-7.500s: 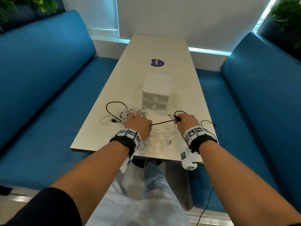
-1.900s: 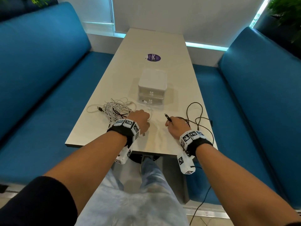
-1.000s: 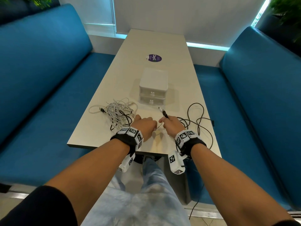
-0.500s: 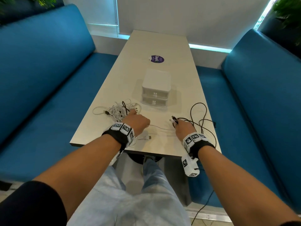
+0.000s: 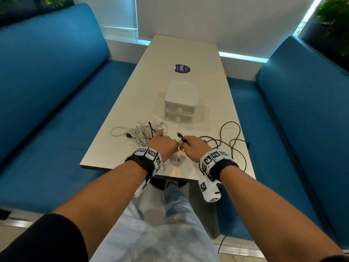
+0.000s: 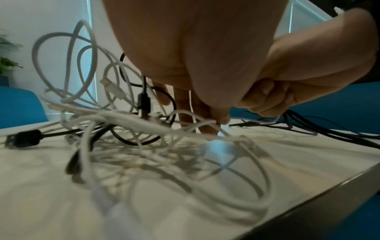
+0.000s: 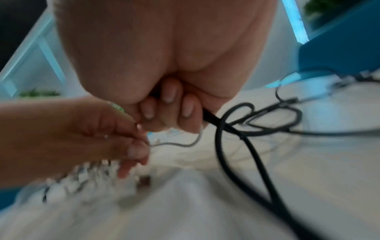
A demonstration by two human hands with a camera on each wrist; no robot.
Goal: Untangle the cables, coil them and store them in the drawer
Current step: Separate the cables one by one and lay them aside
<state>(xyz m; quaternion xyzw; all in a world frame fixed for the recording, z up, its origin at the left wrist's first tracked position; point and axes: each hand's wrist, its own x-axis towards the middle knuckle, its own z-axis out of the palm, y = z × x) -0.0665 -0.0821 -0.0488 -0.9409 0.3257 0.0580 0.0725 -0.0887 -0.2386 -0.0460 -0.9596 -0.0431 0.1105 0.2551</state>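
The hands meet mid-desk, the right hand [image 5: 195, 147] gripping the black cable [image 5: 229, 142] while the left hand [image 5: 163, 146] pinches a white cable [image 7: 180, 143] from the tangle [image 5: 139, 132] at 10 o'clock, apparently to separate them.

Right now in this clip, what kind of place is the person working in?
Probably a booth in an office lounge or cafe: two facing blue padded benches, a long pale narrow table between them with a round purple sticker, and potted plants behind.

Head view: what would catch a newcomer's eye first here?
The two hands meeting at the table's near edge: the right hand grips a black cable trailing off to the right, while the left hand pinches a thin white cable. Beside it lies a tangled cable heap, before the closed drawer unit.
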